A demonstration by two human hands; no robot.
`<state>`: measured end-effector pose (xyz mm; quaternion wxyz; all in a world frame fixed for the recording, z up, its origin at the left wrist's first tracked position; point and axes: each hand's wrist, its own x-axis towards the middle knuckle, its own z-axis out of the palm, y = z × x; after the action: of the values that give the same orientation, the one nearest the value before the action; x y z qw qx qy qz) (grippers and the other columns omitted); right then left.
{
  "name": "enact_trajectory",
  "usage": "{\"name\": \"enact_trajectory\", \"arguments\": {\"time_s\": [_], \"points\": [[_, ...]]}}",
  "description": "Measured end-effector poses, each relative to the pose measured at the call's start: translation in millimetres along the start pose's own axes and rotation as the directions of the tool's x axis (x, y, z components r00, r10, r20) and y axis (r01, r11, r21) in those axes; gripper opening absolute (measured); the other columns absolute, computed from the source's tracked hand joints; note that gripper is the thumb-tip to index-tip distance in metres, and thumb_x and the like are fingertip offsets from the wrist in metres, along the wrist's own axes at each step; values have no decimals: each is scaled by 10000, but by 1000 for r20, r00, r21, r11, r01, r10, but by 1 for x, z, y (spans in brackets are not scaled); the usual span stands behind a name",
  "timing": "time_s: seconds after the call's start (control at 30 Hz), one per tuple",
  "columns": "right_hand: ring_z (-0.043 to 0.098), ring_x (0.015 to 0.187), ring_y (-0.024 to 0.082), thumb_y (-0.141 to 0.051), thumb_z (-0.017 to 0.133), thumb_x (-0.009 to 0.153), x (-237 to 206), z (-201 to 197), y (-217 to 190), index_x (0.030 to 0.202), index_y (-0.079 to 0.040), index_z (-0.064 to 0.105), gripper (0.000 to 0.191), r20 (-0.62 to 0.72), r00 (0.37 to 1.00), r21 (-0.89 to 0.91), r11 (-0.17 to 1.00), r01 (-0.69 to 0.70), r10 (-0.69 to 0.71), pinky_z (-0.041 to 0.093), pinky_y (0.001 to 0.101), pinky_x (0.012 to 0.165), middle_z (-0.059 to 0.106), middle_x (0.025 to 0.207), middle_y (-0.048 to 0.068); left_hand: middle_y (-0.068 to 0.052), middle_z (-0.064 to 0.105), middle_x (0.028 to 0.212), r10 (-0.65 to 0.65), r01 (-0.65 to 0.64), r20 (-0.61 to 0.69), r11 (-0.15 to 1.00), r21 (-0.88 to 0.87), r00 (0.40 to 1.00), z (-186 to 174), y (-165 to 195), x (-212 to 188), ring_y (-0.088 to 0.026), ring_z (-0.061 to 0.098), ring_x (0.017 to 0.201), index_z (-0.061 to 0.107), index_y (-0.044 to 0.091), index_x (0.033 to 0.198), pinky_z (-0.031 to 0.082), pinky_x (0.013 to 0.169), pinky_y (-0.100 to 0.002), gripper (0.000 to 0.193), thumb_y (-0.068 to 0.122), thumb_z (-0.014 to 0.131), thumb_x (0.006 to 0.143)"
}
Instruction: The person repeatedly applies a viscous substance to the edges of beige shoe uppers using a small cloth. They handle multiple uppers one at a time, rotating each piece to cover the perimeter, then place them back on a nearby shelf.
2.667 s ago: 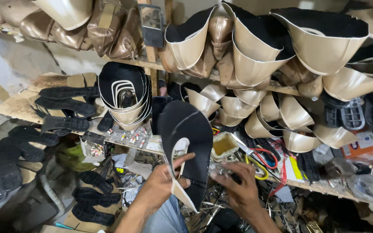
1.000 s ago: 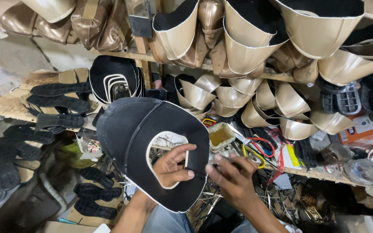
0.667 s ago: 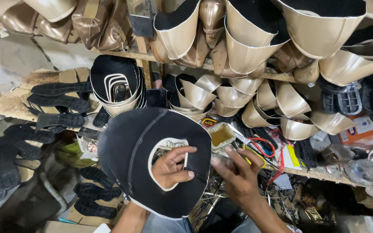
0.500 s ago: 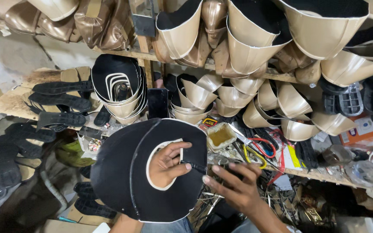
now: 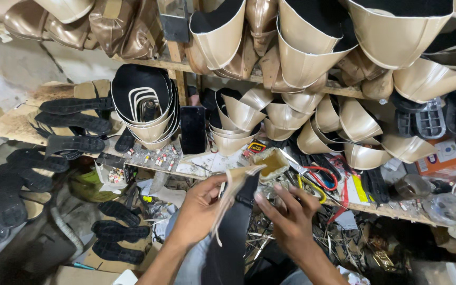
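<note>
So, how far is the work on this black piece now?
Done, by the look of it: stacks of beige curved shoe uppers fill the wooden shelves. In hand: the left hand holds a black cut-out shoe piece edge-on, and the right hand touches it. Left: loose black rubber soles lie unattached on the shelf.

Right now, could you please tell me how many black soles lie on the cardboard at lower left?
3, in a column: top sole, middle sole, bottom sole, beside the left hand gripping the black-and-tan piece. More may hide under clutter.
</note>
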<state>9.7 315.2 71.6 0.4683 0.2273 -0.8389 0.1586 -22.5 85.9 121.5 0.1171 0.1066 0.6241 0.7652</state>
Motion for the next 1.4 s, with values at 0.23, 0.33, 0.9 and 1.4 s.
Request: {"name": "enact_trajectory", "arguments": {"time_s": [0.23, 0.33, 0.9, 1.4], "points": [[444, 1256, 249, 39, 630, 942, -10, 2, -4, 1324, -412, 644, 591, 7, 1000, 222, 975, -21, 20, 448, 245, 995, 624, 1331, -22, -114, 732, 994, -17, 37, -202, 995, 97, 979, -7, -29, 13, -144, 679, 885, 654, -22, 1237, 551, 818, -263, 320, -34, 694, 920], [492, 1088, 208, -73, 680, 894, -20, 4, -21, 1546, -128, 435, 698, 253, 933, 412, 845, -342, 254, 385, 323, 975, 667, 1120, 21, -84, 757, 1090, 160, -163, -151, 987, -4, 975, -3, -37, 15, -151, 704, 960, 616, -3, 1251, 567, 847, -286, 386, -49, 698, 877], [327, 1390, 384, -467, 597, 920, 41, 64, 56, 1133, -157, 769, 413, 532, 725, -330, 896, -298, 437, 234, 662, 1057, 500, 1491, 52, -121, 746, 1166, -104, 70, -203, 983, -168, 974, 3, -42, 3, -123, 676, 919, 451, 34, 1522, 538, 831, -260, 812, -53, 751, 773], [443, 1251, 273, -58, 721, 796, 12, 28, 28, 1252, -321, 724, 527, 248, 969, 9, 1000, -17, 14, 317, 453, 1002, 580, 1419, -44, -109, 733, 1193, -36, 9, -156, 985, -170, 987, -3, -43, 18, -101, 671, 904, 491, 33, 1499, 556, 820, -241, 742, -112, 722, 809]]}}
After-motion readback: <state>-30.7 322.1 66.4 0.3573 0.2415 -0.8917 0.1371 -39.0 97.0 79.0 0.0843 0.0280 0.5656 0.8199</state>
